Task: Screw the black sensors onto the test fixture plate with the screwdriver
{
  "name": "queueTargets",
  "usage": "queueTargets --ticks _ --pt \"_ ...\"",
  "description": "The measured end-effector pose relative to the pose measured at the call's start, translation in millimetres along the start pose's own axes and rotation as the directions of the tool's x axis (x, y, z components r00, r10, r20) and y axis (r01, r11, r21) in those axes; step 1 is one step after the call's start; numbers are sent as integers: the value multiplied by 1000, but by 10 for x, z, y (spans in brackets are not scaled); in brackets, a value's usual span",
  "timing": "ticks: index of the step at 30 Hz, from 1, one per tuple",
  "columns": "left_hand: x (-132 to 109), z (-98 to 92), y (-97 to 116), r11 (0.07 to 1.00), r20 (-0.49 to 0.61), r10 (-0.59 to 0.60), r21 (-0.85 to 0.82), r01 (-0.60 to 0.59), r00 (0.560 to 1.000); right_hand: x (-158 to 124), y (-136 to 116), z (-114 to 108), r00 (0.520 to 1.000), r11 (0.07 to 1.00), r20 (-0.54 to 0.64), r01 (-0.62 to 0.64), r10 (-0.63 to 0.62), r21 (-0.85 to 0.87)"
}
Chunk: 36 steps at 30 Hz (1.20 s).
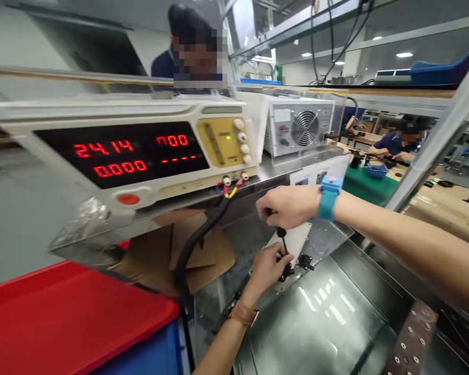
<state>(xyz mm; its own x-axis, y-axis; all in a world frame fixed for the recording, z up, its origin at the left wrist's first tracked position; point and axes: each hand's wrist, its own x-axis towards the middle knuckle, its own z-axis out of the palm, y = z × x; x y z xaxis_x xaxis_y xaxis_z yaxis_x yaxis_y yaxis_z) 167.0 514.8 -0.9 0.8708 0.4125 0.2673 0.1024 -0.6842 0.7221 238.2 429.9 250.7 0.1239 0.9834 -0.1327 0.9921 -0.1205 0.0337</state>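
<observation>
A screwdriver (pixel 282 234) with a dark handle points down from my right hand (pixel 283 207), whose fingers are wrapped round its top. Its shaft runs to a small black fitting (pixel 285 273) on a white plate (pixel 303 237). My left hand (pixel 266 266) pinches around that fitting, beside the screwdriver's lower end; its fingertips partly hide the contact. A second black fitting (pixel 305 261) sits just to the right on the same plate. My right wrist wears a blue strap (pixel 329 199), and a brown watch band (pixel 243 314) is on my left.
A power supply (pixel 140 151) showing 24.14 stands at upper left, with a black cable (pixel 195 242) hanging from it. Behind is a grey fan unit (pixel 303 127). A red tray (pixel 74 317) lies at lower left, cardboard (pixel 203 255) beside it. Co-workers sit beyond.
</observation>
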Motion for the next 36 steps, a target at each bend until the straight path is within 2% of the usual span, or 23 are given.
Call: queueTargets --ticks 2,4,7,9,13,15,16,19,21,26,30,31,33,35,36 --pt "18 7 54 999 4 -22 32 22 1000 -13 27 43 998 997 -45 -47 44 -68" --pt "3 -24 89 1000 26 -14 -8 14 1000 -39 40 89 990 988 -115 -92 78 -125" --pt "-24 -122 109 964 85 43 -267 -19 995 -62 47 121 997 995 -74 8 -15 -97" --pt "-21 -177 118 929 104 68 -370 -25 992 -68 43 129 999 997 -36 22 -25 -79" --pt "22 -184 120 962 13 22 -272 -17 1000 -73 -1 168 975 974 -160 -176 152 -144" --pt "44 -156 94 974 -56 1 -228 -14 998 -76 -16 180 964 968 -189 -214 187 -133" --pt "54 -144 77 974 -70 -4 -224 -12 998 -79 -16 175 972 976 -169 -185 164 -117" --pt "76 -147 32 962 -38 2 -274 -12 999 -95 10 126 999 1000 -46 7 -8 -27" --pt "87 -185 31 948 -3 18 -317 -18 1000 -104 30 88 998 998 12 59 -59 29" --pt "104 -356 133 957 148 91 -286 -45 985 -91 55 89 1000 999 17 12 -11 -46" --pt "107 -450 179 949 233 120 -312 -43 965 -66 71 136 991 985 -120 -79 60 -154" --pt "108 -448 174 948 234 119 -316 -40 965 -64 74 141 987 983 -145 -87 63 -161" --pt "109 -410 151 962 191 92 -272 -38 977 -63 71 140 993 993 -117 -9 -5 -118" --pt "108 -344 130 986 85 52 -165 -37 995 -59 57 138 995 995 -54 87 -89 -41" --pt "106 -313 125 994 27 38 -107 -34 999 -54 46 139 995 996 -45 88 -89 -28"
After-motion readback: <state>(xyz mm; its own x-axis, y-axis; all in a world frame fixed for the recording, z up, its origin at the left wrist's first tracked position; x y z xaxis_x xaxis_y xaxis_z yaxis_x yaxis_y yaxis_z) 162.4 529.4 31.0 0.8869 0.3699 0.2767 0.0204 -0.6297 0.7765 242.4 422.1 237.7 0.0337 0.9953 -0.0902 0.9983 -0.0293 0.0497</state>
